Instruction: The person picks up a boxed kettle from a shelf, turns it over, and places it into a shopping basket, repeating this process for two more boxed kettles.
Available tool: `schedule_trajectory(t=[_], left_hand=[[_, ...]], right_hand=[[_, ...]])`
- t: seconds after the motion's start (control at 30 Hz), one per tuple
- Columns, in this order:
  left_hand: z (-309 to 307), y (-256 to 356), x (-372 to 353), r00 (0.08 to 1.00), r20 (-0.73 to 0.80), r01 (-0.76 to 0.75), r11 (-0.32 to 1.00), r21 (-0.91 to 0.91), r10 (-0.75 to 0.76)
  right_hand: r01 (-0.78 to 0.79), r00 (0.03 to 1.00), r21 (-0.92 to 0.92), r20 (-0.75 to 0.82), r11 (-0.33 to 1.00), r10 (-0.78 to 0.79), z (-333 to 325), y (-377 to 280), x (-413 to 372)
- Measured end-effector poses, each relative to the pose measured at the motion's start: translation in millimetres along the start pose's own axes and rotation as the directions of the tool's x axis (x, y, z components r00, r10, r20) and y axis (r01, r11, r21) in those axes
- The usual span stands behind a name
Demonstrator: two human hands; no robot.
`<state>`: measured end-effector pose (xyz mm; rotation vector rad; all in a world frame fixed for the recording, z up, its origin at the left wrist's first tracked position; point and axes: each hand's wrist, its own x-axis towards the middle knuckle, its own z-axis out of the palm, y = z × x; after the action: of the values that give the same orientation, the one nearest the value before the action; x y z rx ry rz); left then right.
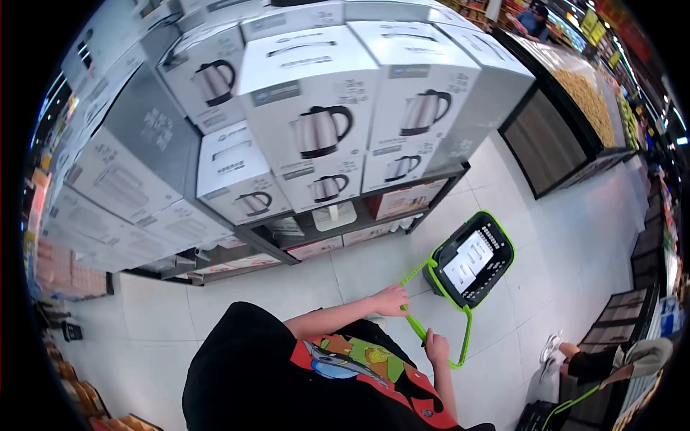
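A black shopping basket [511,253] with a bright green rim is on the floor at the right of the shelf. Its long green handle [415,327] reaches back toward my body. My left hand [391,301] is closed on the handle near its upper corner. Further down the handle, my right hand [435,347] is closed around it too. Inside the basket lies a white box [468,259] with small kettle pictures printed on it.
Stacked white kettle boxes [305,108] fill a dark shelf [438,205] ahead. A black bin [550,140] of loose goods stands to the right. At lower right, a person [575,363] is close to another green-handled basket [535,416]. Pale floor tiles [496,337] lie underfoot.
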<state>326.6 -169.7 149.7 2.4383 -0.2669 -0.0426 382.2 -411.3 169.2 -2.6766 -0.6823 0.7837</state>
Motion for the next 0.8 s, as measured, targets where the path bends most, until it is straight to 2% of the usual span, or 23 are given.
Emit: schedule_trajectory(t=[0.07,0.17,0.2,0.23,0.33,0.37,0.47,0.6,0.63,0.7,0.73,0.8], left_hand=[[-12,7,-28,1.000,0.004,-0.009,0.997,-0.077,0.010],[-6,2,-73,0.983,-0.146,-0.114,0.993,0.008,0.114],[-5,3,-91,0.992,-0.121,-0.040,0.998,-0.043,0.035],[-5,6,-107,0.995,-0.094,0.033,0.995,-0.099,-0.043],[-17,11,-155,0.970,-0.018,0.235,0.957,-0.170,-0.242],[-23,12,-172,0.954,0.011,0.296,0.939,-0.177,-0.299],[-22,-1,-225,0.841,0.081,0.541,0.827,-0.153,-0.535],[31,-54,-305,0.733,0.077,0.679,0.721,-0.138,-0.675],[48,-66,-328,0.699,0.095,0.715,0.688,-0.125,-0.709],[57,-64,-376,0.618,0.084,0.786,0.610,-0.106,-0.782],[75,-73,-412,0.553,0.176,0.832,0.547,-0.085,-0.814],[100,-81,-449,0.514,0.203,0.858,0.499,-0.124,-0.833]], right_hand=[[0.008,0.998,0.040,0.069,0.999,-0.011,14,-2,-4],[-0.064,0.973,0.080,0.228,0.995,0.044,19,-28,-24],[-0.077,0.963,0.096,0.266,0.992,0.049,24,-35,-30],[-0.017,0.965,0.082,0.262,0.996,-0.005,26,-44,-36],[0.025,0.978,0.079,0.204,0.997,-0.041,20,-87,-58],[-0.068,0.970,0.166,0.241,0.984,0.027,33,-79,-53],[-0.058,0.965,0.195,0.262,0.979,0.005,48,-83,-51],[-0.013,0.977,0.325,0.205,0.946,-0.057,80,-89,-69],[-0.047,0.981,0.339,0.195,0.940,-0.022,86,-95,-78],[-0.018,0.983,0.312,0.178,0.950,-0.039,106,-92,-93],[-0.004,0.985,0.298,0.168,0.954,-0.049,116,-94,-110],[-0.029,0.979,0.360,0.200,0.933,-0.047,129,-99,-126]])
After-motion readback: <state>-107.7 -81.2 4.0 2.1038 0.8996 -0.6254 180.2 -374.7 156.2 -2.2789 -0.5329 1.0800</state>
